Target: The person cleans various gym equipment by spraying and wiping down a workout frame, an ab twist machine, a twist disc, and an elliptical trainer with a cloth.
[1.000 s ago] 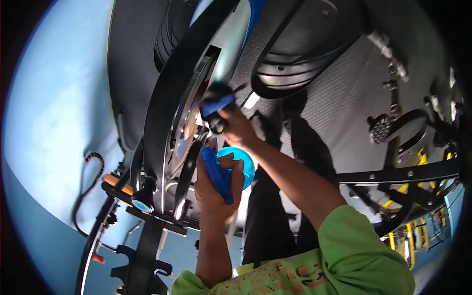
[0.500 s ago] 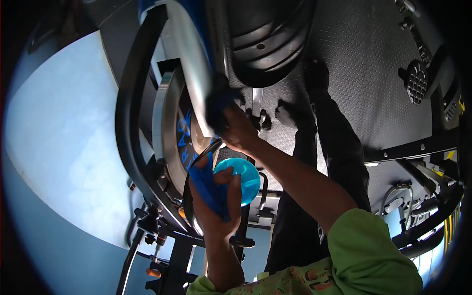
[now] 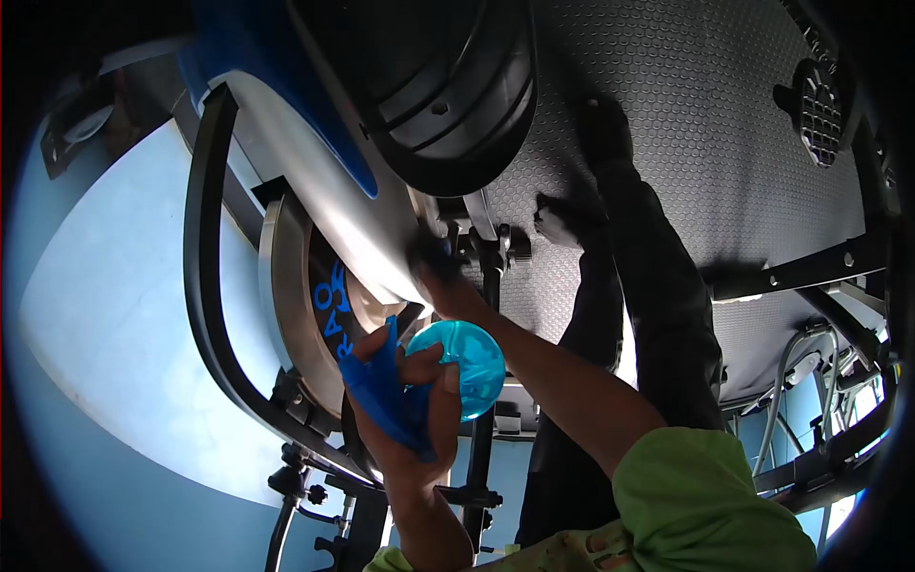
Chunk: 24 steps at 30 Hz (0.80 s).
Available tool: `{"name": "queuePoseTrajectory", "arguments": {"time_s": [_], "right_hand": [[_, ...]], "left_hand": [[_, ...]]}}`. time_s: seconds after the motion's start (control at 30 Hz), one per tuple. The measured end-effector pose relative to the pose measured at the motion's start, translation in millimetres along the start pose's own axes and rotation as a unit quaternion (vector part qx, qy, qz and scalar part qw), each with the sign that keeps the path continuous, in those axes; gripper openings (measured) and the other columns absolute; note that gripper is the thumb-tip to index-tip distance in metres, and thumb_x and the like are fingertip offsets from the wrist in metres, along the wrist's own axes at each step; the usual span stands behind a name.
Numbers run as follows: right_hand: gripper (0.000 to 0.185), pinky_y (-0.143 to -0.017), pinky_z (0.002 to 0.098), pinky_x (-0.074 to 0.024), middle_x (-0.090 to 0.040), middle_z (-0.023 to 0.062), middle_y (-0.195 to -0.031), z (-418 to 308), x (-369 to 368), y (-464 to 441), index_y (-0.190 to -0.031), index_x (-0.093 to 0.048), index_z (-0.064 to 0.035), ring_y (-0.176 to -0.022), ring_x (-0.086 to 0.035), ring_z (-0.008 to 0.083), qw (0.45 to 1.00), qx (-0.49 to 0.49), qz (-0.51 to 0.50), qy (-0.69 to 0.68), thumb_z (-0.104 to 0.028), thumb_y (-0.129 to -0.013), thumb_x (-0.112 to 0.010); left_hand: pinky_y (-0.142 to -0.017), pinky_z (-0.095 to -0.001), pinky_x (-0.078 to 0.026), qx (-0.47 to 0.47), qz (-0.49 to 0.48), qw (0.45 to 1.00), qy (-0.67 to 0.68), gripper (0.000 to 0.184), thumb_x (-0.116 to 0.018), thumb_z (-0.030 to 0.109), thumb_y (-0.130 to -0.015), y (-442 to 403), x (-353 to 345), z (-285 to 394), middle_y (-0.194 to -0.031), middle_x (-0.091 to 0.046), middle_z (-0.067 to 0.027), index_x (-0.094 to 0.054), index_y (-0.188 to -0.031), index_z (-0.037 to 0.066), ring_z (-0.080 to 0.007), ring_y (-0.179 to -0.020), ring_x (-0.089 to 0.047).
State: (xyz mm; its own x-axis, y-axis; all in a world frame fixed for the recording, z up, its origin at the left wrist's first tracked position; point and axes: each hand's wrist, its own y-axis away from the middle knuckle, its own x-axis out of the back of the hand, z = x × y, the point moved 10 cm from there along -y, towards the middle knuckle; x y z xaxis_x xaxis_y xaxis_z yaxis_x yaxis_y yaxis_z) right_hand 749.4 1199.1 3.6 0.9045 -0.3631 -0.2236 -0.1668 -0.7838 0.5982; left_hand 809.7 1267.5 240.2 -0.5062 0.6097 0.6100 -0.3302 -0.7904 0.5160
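My left hand [image 3: 405,419] is closed around a spray bottle [image 3: 481,379] with a blue trigger head and a see-through teal body. My right hand [image 3: 456,294] reaches across in front of it and is closed on a dark cloth [image 3: 435,255], smeared by motion. That cloth is at the lower edge of the silver-and-blue cover [image 3: 334,205] of an exercise bike. Beside the cover, to the left, is the round flywheel [image 3: 286,305] with blue lettering. The right fingertips are hidden by the blur.
A black moulded part [image 3: 443,105] of the machine hangs over the textured dark floor [image 3: 686,124]. A curved black bar [image 3: 205,257] runs along the left. A pedal [image 3: 820,114] of other equipment and a black frame bar [image 3: 801,278] are at the right. My legs and feet are below.
The view has shifted, so the machine sits further left and tilted. My right hand with the cloth has moved toward the cover's lower right edge. My left hand still holds the spray bottle.
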Motion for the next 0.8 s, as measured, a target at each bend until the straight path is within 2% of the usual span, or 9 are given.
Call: {"name": "queuePoseTrajectory", "arguments": {"time_s": [0.03, 0.1, 0.23, 0.3, 0.43, 0.53, 0.63, 0.73, 0.8], "right_hand": [[0.043, -0.1, 0.0436, -0.0446, -0.053, 0.0258, -0.132, -14, 13, -23, -0.119, -0.061, -0.0032, -0.114, -0.058, 0.0423, 0.977, -0.103, 0.042, -0.184, -0.037, -0.092, -0.059], [0.048, -0.09, 0.0394, -0.0481, -0.063, 0.0232, -0.118, -48, 13, -69, -0.124, -0.058, -0.0001, -0.094, -0.066, 0.0326, 0.995, -0.09, -0.051, -0.013, -0.04, -0.098, -0.052], [0.053, -0.096, 0.0391, -0.0439, -0.065, 0.0195, -0.113, -31, 11, -74, -0.123, -0.061, -0.0053, -0.108, -0.06, 0.0315, 0.998, -0.006, 0.054, 0.018, -0.05, -0.096, -0.049], [0.056, -0.102, 0.0354, -0.039, -0.06, 0.0175, -0.124, 21, -1, -53, -0.13, -0.057, -0.0075, -0.118, -0.054, 0.027, 0.971, -0.102, 0.064, -0.206, -0.051, -0.096, -0.049], [0.06, -0.106, 0.0354, -0.0353, -0.052, 0.0186, -0.133, 19, 19, -41, -0.136, -0.049, -0.0044, -0.125, -0.049, 0.0269, 0.988, -0.095, 0.057, -0.105, -0.051, -0.098, -0.045], [0.064, -0.108, 0.0353, -0.0326, -0.047, 0.0194, -0.141, -15, 31, -84, -0.14, -0.042, -0.002, -0.13, -0.044, 0.0268, 0.991, -0.066, 0.063, -0.099, -0.051, -0.099, -0.041], [0.067, -0.111, 0.0353, -0.0299, -0.041, 0.0202, -0.148, -11, 26, -99, -0.145, -0.036, 0.0004, -0.135, -0.04, 0.0267, 0.978, 0.004, 0.137, -0.157, -0.051, -0.101, -0.038], [0.049, -0.101, 0.0369, -0.0366, -0.047, 0.0183, -0.13, 15, 90, -90, -0.131, -0.044, -0.001, -0.121, -0.047, 0.0268, 0.979, 0.006, 0.202, -0.005, -0.039, -0.1, -0.038], [0.038, -0.095, 0.0379, -0.0411, -0.052, 0.017, -0.119, 19, 184, -89, -0.121, -0.049, -0.0019, -0.112, -0.051, 0.0268, 0.935, 0.025, 0.294, 0.198, -0.031, -0.1, -0.038]], "left_hand": [[-0.1, -0.0346, -0.04, 0.001, -0.002, 1.0, -0.003, 0.064, -0.07, -0.002, -0.081, -1, -3, -3, -0.085, -0.069, -0.0056, -0.034, -0.134, -0.003, -0.0141, -0.097, -0.063], [-0.099, -0.0338, -0.04, 0.001, 0.024, 0.999, 0.035, 0.062, -0.069, -0.001, -0.082, -3, -4, -11, -0.085, -0.068, -0.0061, -0.034, -0.133, -0.005, -0.0141, -0.095, -0.062], [-0.097, -0.0345, -0.041, 0.083, 0.127, 0.987, 0.055, 0.059, -0.066, 0.0, -0.083, -7, 14, -28, -0.083, -0.067, -0.0062, -0.034, -0.132, -0.006, -0.0154, -0.094, -0.062], [-0.095, -0.0345, -0.041, 0.089, 0.115, 0.988, 0.054, 0.057, -0.064, 0.001, -0.084, -14, 9, -26, -0.081, -0.066, -0.0057, -0.034, -0.132, -0.006, -0.0161, -0.091, -0.063], [-0.093, -0.0328, -0.039, 0.075, 0.09, 0.992, 0.036, 0.052, -0.058, 0.001, -0.086, -17, 0, -24, -0.083, -0.066, -0.0066, -0.036, -0.132, -0.008, -0.0142, -0.086, -0.06], [-0.094, -0.0335, -0.041, -0.024, 0.044, 0.998, -0.04, 0.052, -0.057, -0.001, -0.085, -15, -12, -14, -0.089, -0.066, -0.0086, -0.037, -0.132, -0.009, -0.0162, -0.086, -0.062], [-0.094, -0.0356, -0.043, 0.039, 0.076, 0.996, 0.011, 0.051, -0.056, -0.001, -0.084, -11, -11, -32, -0.09, -0.065, -0.0103, -0.039, -0.131, -0.009, -0.0173, -0.086, -0.064], [-0.094, -0.037, -0.045, 0.049, 0.084, 0.995, -0.013, 0.049, -0.056, 0.002, -0.083, -15, -10, -38, -0.091, -0.065, -0.0126, -0.042, -0.128, -0.009, -0.0185, -0.087, -0.064], [-0.093, -0.0368, -0.043, 0.081, 0.095, 0.992, 0.005, 0.055, -0.061, 0.004, -0.081, -13, -9, -44, -0.084, -0.064, -0.008, -0.037, -0.13, -0.009, -0.0171, -0.087, -0.064]]}}
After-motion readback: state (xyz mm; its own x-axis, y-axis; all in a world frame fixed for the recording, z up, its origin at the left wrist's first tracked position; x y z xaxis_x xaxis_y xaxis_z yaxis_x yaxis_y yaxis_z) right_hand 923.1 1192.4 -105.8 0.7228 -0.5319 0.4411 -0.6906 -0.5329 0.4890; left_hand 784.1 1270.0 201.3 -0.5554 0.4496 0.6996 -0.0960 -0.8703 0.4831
